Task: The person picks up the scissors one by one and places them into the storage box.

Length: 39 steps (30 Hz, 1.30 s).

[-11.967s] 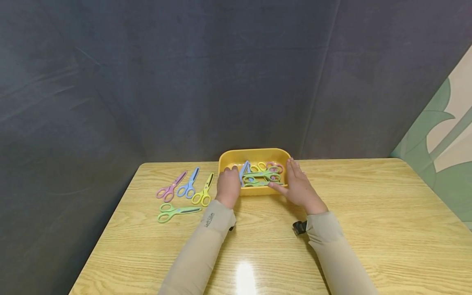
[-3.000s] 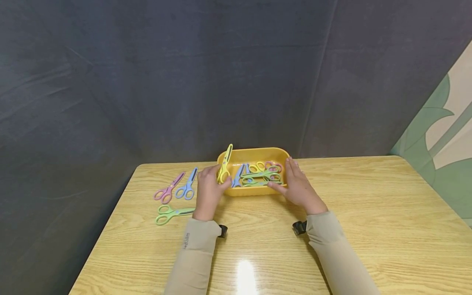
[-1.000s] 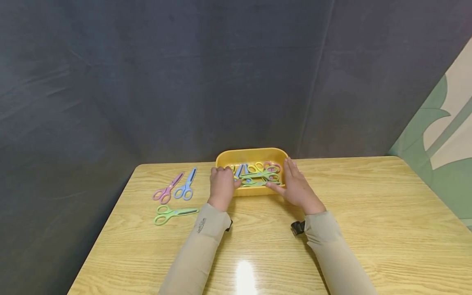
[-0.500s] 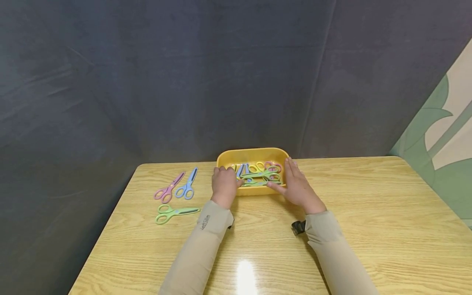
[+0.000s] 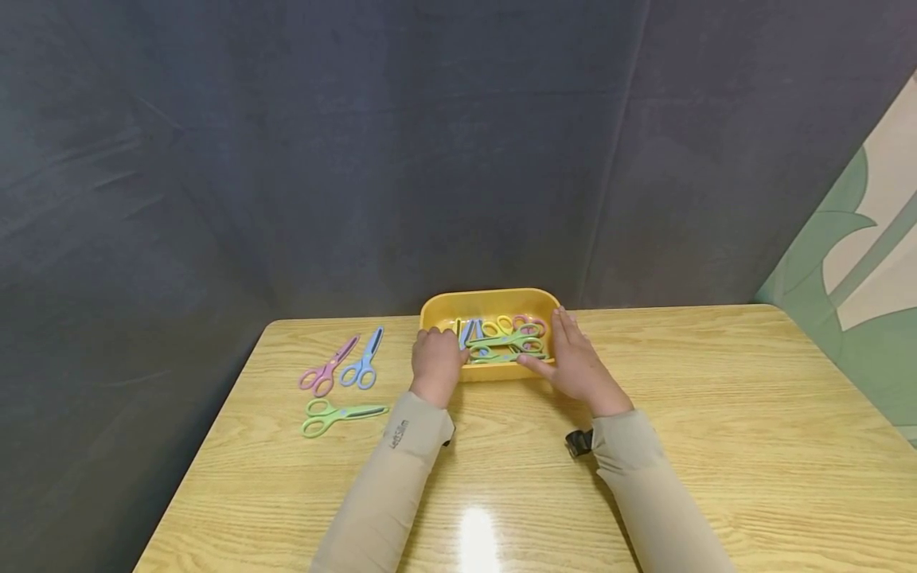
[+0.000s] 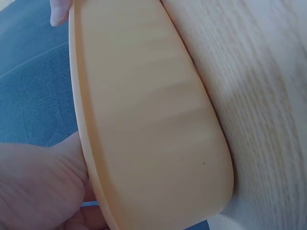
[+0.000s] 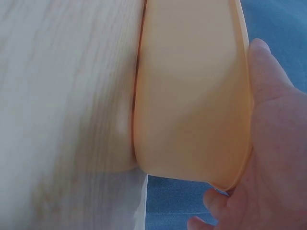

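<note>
Your yellow tray (image 5: 494, 302) sits at the far middle of the bench (image 5: 716, 414), a shallow rounded tub holding a jumble of green, yellow, blue and pink scissors (image 5: 505, 341). Your left hand (image 5: 435, 362) curls over its left rim with fingers inside; whether they pinch anything, you cannot tell. Your right hand (image 5: 573, 362) lies flat, fingers straight, against the right wall. Three seconds ago your left hand held yellow scissors upright; now they lie in the tray. Pink scissors (image 5: 325, 368), blue scissors (image 5: 365, 362) and green scissors (image 5: 342, 414) rest on the pale wood, before a dark grey cloth backdrop (image 5: 286, 159).
</note>
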{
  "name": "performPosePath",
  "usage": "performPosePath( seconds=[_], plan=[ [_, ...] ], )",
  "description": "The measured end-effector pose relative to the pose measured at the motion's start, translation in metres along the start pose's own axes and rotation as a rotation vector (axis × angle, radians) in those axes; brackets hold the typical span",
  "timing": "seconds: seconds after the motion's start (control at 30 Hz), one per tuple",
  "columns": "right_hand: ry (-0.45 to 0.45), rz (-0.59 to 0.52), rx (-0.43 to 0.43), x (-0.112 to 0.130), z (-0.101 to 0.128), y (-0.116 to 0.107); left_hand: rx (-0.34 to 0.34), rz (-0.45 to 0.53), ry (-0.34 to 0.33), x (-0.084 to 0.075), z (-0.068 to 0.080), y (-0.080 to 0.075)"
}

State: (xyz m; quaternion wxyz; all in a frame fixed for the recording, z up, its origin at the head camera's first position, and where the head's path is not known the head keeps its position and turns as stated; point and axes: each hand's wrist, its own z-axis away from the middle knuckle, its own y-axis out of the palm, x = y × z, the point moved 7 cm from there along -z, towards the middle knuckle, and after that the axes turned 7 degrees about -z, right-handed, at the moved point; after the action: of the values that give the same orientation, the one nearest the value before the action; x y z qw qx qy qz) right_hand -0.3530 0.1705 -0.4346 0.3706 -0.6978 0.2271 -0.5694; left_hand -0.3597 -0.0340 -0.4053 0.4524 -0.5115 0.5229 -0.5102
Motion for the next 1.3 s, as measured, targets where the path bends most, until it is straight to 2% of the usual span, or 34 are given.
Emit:
performPosePath(
  seconds=[0.2,0.53,0.77,0.9,1.1,1.3],
  plan=[
    [0.005,0.006,-0.005,-0.001,0.0,-0.001,-0.052,0.039,0.008,0.001,0.001,0.001],
    [0.003,0.02,-0.013,-0.002,0.001,-0.003,-0.238,0.103,0.068,0.0,0.007,-0.001],
    [0.0,0.015,-0.007,-0.002,0.001,0.0,-0.275,0.228,0.056,0.006,0.012,0.003],
    [-0.007,0.015,-0.005,0.0,0.001,0.0,-0.315,0.332,0.085,0.009,0.016,0.002],
    [-0.006,0.019,-0.007,0.0,0.001,0.0,-0.303,0.507,0.127,0.015,0.023,0.005],
    [0.0,0.019,0.003,0.001,0.001,0.001,-0.315,0.582,0.143,0.022,0.03,0.003]
  ],
)
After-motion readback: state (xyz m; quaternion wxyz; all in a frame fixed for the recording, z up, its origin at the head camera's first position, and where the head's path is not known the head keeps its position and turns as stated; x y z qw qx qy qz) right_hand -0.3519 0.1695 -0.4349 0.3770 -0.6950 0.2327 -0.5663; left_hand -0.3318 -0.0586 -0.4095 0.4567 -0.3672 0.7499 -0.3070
